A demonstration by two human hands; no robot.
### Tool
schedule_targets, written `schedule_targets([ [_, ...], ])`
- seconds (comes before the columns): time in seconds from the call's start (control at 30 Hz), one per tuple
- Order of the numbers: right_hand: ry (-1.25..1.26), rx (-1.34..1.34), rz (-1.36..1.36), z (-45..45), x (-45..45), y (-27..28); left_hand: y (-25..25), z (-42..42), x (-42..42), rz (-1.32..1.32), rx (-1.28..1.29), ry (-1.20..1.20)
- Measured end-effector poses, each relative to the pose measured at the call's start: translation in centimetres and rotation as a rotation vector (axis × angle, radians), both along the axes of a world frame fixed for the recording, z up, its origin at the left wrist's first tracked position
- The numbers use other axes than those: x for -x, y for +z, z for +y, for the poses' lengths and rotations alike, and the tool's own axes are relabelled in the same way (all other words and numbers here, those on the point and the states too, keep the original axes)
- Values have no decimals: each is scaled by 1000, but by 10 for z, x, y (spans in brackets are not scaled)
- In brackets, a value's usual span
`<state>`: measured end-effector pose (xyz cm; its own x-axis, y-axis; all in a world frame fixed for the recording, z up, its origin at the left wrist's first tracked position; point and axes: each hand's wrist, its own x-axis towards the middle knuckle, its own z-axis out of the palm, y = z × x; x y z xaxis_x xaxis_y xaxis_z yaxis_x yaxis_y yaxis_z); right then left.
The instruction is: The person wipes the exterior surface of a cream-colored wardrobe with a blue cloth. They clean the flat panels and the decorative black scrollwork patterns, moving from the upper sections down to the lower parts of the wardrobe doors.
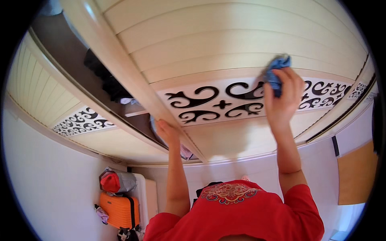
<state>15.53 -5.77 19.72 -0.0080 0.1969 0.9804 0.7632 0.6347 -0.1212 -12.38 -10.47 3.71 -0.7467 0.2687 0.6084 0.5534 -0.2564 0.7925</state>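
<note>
A cream sliding wardrobe door (211, 45) with horizontal grooves stands before me. Across it runs a white panel (222, 114) with dark scroll cut-outs. My right hand (285, 93) holds a crumpled blue cloth (276, 73) against the door, where the scroll panel meets the grooved part. On the edge frame (120, 66) of this door rests my left hand (167, 131), its fingers partly hidden behind the frame. Left of that frame the wardrobe stands open, and dark clothes (110, 79) show inside above a shelf edge (137, 113).
Another cream door (45, 87) with a scroll panel is at the left. Below it are an orange suitcase (119, 211) and a red and grey bag (117, 182) beside a white wall. A wooden surface (355, 174) lies at the right.
</note>
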Motion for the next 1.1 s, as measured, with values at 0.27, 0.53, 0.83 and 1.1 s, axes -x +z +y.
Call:
schedule_targets([
  [0.27, 293, -14, -133, -38, 172, -17, -5, -3, 16, 25, 19, -265],
  [0.53, 1333, 884, 346, -66, 132, -2, -19, 3, 28, -111, -78, -266],
  [0.83, 2062, 1032, 1358, -23, -11, -46, 6, -1, 17, 5, 43, 154],
  [1.1, 1819, 997, 1651, -46, -125, -88, 9, 2, 15, 190, 241, 353],
])
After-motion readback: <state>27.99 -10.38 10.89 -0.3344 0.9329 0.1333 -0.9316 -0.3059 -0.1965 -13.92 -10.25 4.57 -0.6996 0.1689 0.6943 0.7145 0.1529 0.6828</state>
